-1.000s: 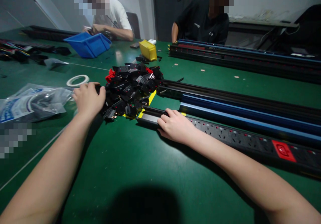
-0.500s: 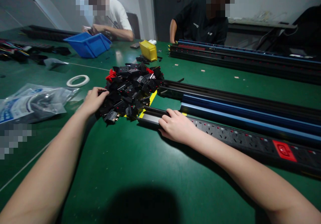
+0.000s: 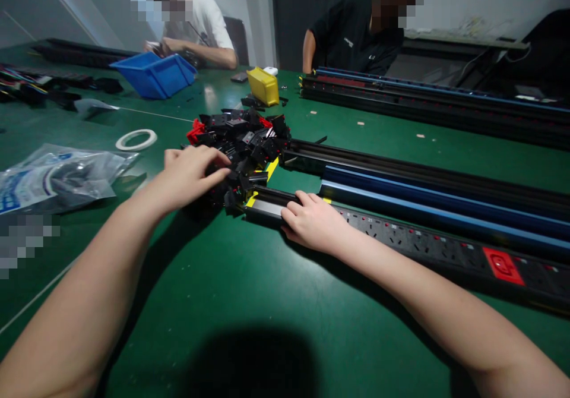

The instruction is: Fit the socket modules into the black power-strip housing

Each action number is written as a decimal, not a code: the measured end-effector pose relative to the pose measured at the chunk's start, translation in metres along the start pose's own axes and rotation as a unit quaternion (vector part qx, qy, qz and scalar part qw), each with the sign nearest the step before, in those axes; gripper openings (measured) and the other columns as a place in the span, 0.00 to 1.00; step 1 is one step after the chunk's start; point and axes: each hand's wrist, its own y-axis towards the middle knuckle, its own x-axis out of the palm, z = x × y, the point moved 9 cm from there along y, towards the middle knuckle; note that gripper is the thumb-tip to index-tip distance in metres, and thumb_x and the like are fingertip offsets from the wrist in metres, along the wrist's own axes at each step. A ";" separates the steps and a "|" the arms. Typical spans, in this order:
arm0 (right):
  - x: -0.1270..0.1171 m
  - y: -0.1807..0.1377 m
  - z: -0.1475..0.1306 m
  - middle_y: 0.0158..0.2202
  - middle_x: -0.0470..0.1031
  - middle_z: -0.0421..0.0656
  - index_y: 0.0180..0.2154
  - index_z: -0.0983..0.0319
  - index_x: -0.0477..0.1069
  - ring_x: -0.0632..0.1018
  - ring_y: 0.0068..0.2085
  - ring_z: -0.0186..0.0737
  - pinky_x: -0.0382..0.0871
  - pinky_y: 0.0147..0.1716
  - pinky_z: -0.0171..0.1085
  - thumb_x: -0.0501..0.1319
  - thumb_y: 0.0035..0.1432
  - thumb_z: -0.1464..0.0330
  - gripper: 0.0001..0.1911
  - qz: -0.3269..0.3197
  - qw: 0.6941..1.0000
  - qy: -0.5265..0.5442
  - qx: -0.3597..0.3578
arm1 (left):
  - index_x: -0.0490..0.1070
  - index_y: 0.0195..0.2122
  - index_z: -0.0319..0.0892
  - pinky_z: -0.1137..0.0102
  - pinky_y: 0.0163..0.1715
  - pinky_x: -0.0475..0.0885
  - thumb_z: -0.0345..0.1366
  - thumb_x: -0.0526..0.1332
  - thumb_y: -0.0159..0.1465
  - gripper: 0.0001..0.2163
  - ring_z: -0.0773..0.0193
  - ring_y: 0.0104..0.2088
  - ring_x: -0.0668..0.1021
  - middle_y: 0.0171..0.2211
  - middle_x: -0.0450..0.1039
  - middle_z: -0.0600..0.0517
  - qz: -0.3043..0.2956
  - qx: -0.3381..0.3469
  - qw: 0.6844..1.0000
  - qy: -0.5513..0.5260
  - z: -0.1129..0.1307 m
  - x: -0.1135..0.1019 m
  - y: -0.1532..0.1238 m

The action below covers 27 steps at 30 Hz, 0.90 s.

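My left hand (image 3: 191,171) hangs over the pile of black socket modules (image 3: 262,139), hiding its left side. Its thumb and fingers are curled around a small black piece that looks like one of those modules; its edges blend into the heap. With bent fingers, my right hand (image 3: 314,220) grips the end part of a long black power strip (image 3: 418,240). Beyond that hand the strip's channel end (image 3: 267,207) shows a bare metal side and yellow tape. A red socket (image 3: 503,264) is set in the strip farther right.
Blue rails (image 3: 401,193) and a black rail (image 3: 356,160) lie behind the strip. A tape roll (image 3: 136,140) and a plastic bag (image 3: 62,178) are at left. Farther back stand a blue bin (image 3: 154,77) and a yellow bin (image 3: 263,87); two people sit across the table.
My left hand has moved right and up from the pile's left edge to above its middle. My right hand keeps its place on the power strip.
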 end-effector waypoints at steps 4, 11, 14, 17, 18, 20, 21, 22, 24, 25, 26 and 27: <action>0.000 0.001 0.000 0.41 0.78 0.52 0.43 0.66 0.74 0.74 0.49 0.56 0.64 0.42 0.45 0.54 0.70 0.65 0.13 0.003 1.000 0.000 0.000 | 0.74 0.40 0.47 0.61 0.46 0.66 0.51 0.51 0.68 0.17 0.53 0.42 0.76 0.38 0.78 0.49 -0.113 0.131 0.984 -0.053 0.039 0.033 -0.008; 0.000 0.001 0.000 0.41 0.78 0.51 0.44 0.66 0.74 0.74 0.50 0.55 0.64 0.43 0.44 0.55 0.70 0.64 0.13 0.000 1.000 0.000 0.002 | 0.71 0.39 0.47 0.60 0.44 0.68 0.46 0.49 0.68 0.14 0.51 0.43 0.73 0.38 0.77 0.48 -0.085 0.125 0.988 -0.031 0.046 0.048 -0.005; 0.000 0.001 -0.001 0.41 0.78 0.51 0.43 0.66 0.74 0.74 0.49 0.56 0.64 0.42 0.44 0.54 0.70 0.64 0.13 0.001 1.000 0.000 0.001 | 0.71 0.41 0.46 0.59 0.45 0.68 0.46 0.49 0.69 0.14 0.51 0.43 0.74 0.40 0.77 0.47 -0.076 0.121 0.989 -0.029 0.046 0.049 -0.005; -0.001 0.001 -0.001 0.41 0.78 0.51 0.43 0.66 0.74 0.74 0.49 0.56 0.64 0.42 0.45 0.54 0.70 0.65 0.13 0.007 1.000 -0.001 0.000 | 0.71 0.48 0.46 0.58 0.47 0.68 0.47 0.51 0.68 0.16 0.49 0.46 0.75 0.46 0.77 0.46 -0.062 0.111 0.992 -0.021 0.047 0.049 -0.004; -0.001 0.001 -0.001 0.41 0.78 0.51 0.43 0.66 0.74 0.74 0.49 0.56 0.64 0.42 0.45 0.54 0.70 0.65 0.13 0.007 1.000 -0.001 0.000 | 0.71 0.49 0.45 0.58 0.47 0.68 0.48 0.52 0.67 0.17 0.48 0.47 0.75 0.48 0.77 0.45 -0.055 0.105 0.993 -0.017 0.048 0.049 -0.004; 0.000 0.001 -0.001 0.41 0.78 0.52 0.43 0.66 0.74 0.74 0.49 0.56 0.64 0.42 0.45 0.54 0.70 0.65 0.14 0.006 1.000 0.001 -0.002 | 0.71 0.50 0.45 0.57 0.47 0.69 0.49 0.53 0.67 0.18 0.47 0.48 0.75 0.47 0.77 0.44 -0.038 0.087 0.995 -0.011 0.049 0.049 -0.003; 0.000 0.001 -0.001 0.41 0.78 0.52 0.43 0.66 0.74 0.74 0.49 0.56 0.65 0.42 0.45 0.54 0.70 0.65 0.14 0.004 1.000 0.001 -0.002 | 0.71 0.49 0.44 0.57 0.46 0.69 0.49 0.53 0.67 0.17 0.46 0.47 0.75 0.45 0.77 0.44 -0.032 0.077 0.996 -0.010 0.049 0.049 -0.003; 0.000 0.001 -0.001 0.41 0.78 0.52 0.43 0.66 0.74 0.74 0.49 0.56 0.65 0.42 0.45 0.54 0.70 0.65 0.14 0.003 1.000 0.002 -0.003 | 0.71 0.48 0.44 0.57 0.45 0.69 0.48 0.53 0.66 0.17 0.46 0.46 0.75 0.44 0.78 0.44 -0.026 0.068 0.997 -0.010 0.048 0.049 -0.003; 0.001 0.001 0.000 0.41 0.78 0.52 0.43 0.66 0.74 0.74 0.49 0.55 0.65 0.42 0.45 0.54 0.70 0.65 0.14 0.002 1.000 0.003 -0.002 | 0.72 0.47 0.45 0.57 0.44 0.69 0.48 0.53 0.66 0.16 0.46 0.46 0.75 0.42 0.78 0.45 -0.024 0.060 0.998 -0.016 0.048 0.049 -0.003; 0.001 0.002 0.000 0.41 0.78 0.52 0.44 0.66 0.74 0.74 0.49 0.55 0.65 0.42 0.45 0.54 0.70 0.65 0.14 0.002 1.000 0.004 -0.002 | 0.72 0.48 0.45 0.57 0.44 0.69 0.48 0.53 0.67 0.16 0.47 0.46 0.75 0.43 0.78 0.45 -0.026 0.062 0.997 -0.023 0.048 0.050 -0.003; 0.001 0.002 0.000 0.41 0.78 0.52 0.44 0.66 0.74 0.74 0.49 0.55 0.65 0.42 0.45 0.54 0.70 0.65 0.14 0.001 1.000 0.004 -0.002 | 0.73 0.49 0.45 0.57 0.45 0.69 0.48 0.53 0.67 0.17 0.47 0.46 0.75 0.44 0.78 0.45 -0.029 0.067 0.997 -0.033 0.048 0.051 -0.003; 0.001 0.002 0.000 0.41 0.78 0.53 0.43 0.66 0.74 0.74 0.49 0.55 0.65 0.42 0.45 0.54 0.70 0.65 0.13 0.000 1.000 0.004 -0.002 | 0.73 0.50 0.46 0.57 0.46 0.69 0.47 0.53 0.67 0.18 0.47 0.46 0.75 0.46 0.78 0.46 -0.031 0.074 0.996 -0.044 0.049 0.052 -0.002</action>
